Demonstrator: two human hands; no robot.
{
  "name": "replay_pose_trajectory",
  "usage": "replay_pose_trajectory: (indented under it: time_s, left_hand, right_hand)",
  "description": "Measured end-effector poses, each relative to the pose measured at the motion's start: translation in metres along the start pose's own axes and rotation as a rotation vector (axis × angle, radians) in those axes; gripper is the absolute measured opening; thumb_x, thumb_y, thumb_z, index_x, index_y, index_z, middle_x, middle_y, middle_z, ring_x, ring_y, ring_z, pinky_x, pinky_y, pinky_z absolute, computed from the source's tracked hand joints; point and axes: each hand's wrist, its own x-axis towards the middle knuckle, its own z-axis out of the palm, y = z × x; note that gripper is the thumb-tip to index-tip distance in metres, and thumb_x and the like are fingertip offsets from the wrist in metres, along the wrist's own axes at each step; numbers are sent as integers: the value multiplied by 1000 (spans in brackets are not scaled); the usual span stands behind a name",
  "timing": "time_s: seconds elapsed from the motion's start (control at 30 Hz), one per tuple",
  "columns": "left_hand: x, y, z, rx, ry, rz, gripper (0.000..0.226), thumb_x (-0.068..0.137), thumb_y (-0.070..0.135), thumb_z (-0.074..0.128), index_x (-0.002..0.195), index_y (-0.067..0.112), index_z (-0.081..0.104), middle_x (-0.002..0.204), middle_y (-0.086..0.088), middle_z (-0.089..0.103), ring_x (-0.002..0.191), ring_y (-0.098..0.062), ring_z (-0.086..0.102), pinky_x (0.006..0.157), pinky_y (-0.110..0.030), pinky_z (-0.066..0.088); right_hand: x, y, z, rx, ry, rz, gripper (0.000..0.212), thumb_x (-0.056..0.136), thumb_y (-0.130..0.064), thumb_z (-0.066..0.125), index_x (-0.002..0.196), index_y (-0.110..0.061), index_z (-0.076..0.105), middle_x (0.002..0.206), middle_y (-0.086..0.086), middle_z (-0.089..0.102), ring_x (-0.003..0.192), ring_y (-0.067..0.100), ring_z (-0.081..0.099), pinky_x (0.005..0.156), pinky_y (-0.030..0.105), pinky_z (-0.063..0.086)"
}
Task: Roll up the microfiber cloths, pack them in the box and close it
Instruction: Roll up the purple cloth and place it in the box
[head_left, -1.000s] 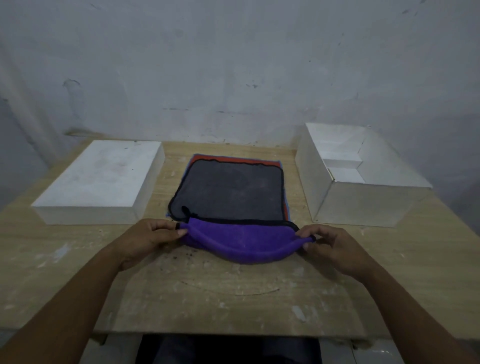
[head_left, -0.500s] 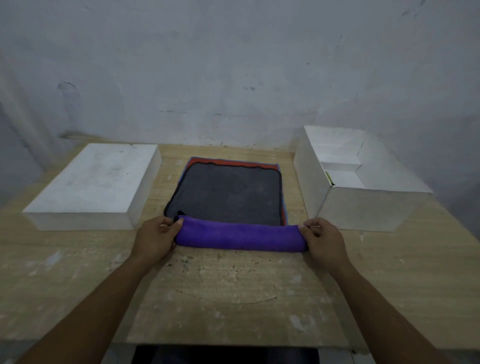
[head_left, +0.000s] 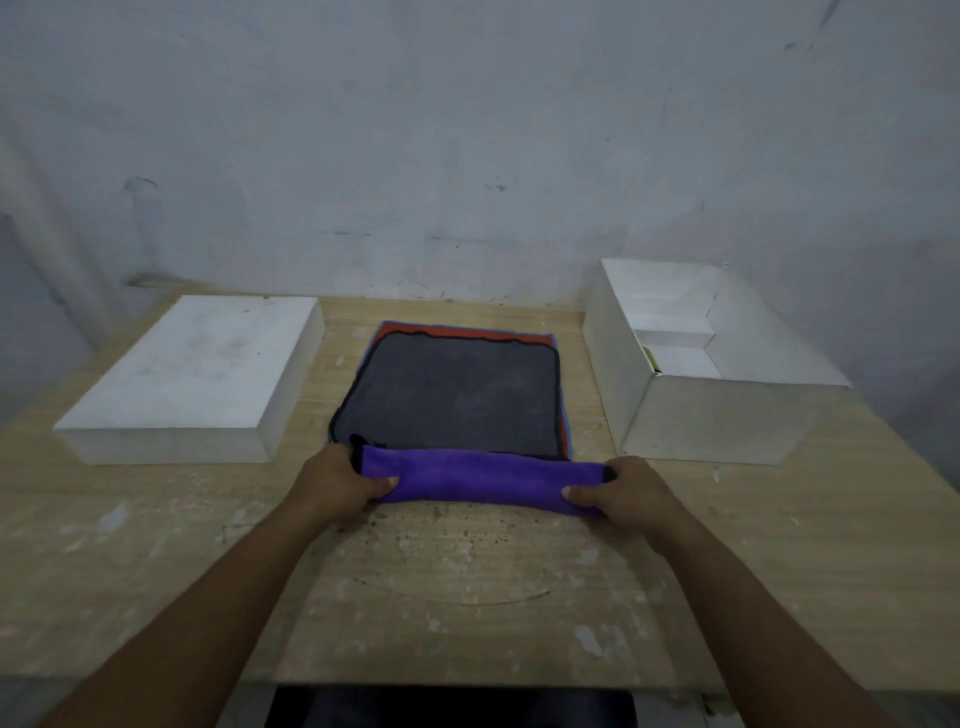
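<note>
A cloth, purple on one side and dark grey on the other, lies in the middle of the table on top of a stack; its near edge is rolled into a purple roll (head_left: 483, 475), the flat grey part (head_left: 457, 392) stretches behind. My left hand (head_left: 340, 480) grips the roll's left end, thumb on top. My right hand (head_left: 618, 488) grips its right end. Red and blue edges of other cloths (head_left: 467, 332) show under the grey one. The open white box (head_left: 727, 415) stands at the right, with white inserts inside. Its white lid (head_left: 192, 374) lies at the left.
The wooden table (head_left: 467, 582) has a worn, speckled top, with its front edge near me. A grey-white wall (head_left: 467, 156) stands close behind the table. Bare wood lies between my arms and the front edge.
The purple fold has been rolled away from me into a tight roll at the grey cloth's near edge. Both hands moved forward with it and now grip its ends.
</note>
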Motion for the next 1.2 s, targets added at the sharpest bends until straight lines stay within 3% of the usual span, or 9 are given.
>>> replay_pose_trajectory:
  time_s: [0.13,0.27,0.47,0.57,0.63,0.73,0.93,1.1,1.2]
  left_hand:
    - [-1,8,0,-7,-26,-26,40,72,30,81,100,5,68,100,-12,70,92,-29,64,74,-30,47]
    - [-1,11,0,-27,-10,-23,26,76,23,78,89,7,65,95,-11,68,84,-25,61,63,-29,42]
    - [4,19,-5,-159,-45,-42,17,75,12,78,78,9,62,86,-10,65,78,-24,61,63,-31,47]
    - [5,23,-8,-351,-99,-131,17,73,-2,76,77,5,61,84,-17,67,77,-30,63,74,-41,54]
    - [5,23,-7,-468,-124,-172,24,72,-10,73,73,7,56,80,-18,64,69,-29,61,63,-36,53]
    - [4,22,-7,-522,-129,-169,31,69,-17,71,72,9,54,74,-16,63,62,-25,60,47,-26,51]
    - [4,19,-7,-622,-130,-197,28,72,3,80,88,9,58,92,-19,66,80,-30,63,66,-39,54]
    - [4,23,-2,-652,-69,-174,27,75,12,80,79,14,54,92,-19,65,79,-27,62,73,-45,55]
    - [2,28,-4,-608,-12,-171,32,72,17,83,86,13,55,101,-18,65,86,-28,63,78,-47,54]
  right_hand:
    - [-2,-1,0,155,10,-65,33,72,-35,81,87,-10,67,84,4,67,75,18,61,57,27,43]
    - [-4,-4,-3,243,49,-98,27,78,-37,76,78,-13,63,75,0,64,69,14,58,53,23,38]
    - [11,-1,-5,189,59,-84,44,81,-46,70,107,-11,63,104,5,63,93,22,60,68,28,47]
    - [13,-2,0,359,44,-43,26,75,-25,79,94,-13,66,97,7,68,84,22,65,62,29,50]
    - [15,-2,1,445,44,-8,21,70,-12,82,82,-14,65,88,10,71,74,22,66,57,28,50]
    - [17,-3,-1,535,-13,68,30,66,-3,83,86,-12,63,88,12,70,78,27,67,57,31,53]
    - [22,-2,0,714,-89,153,40,62,3,82,97,-2,64,94,20,73,88,35,70,76,48,58]
    - [23,3,-4,623,-92,174,38,63,-5,85,96,-2,66,94,17,73,85,29,69,68,37,56]
    - [18,-3,-7,524,-80,141,33,66,-15,85,89,-6,63,85,12,70,69,23,64,49,26,49]
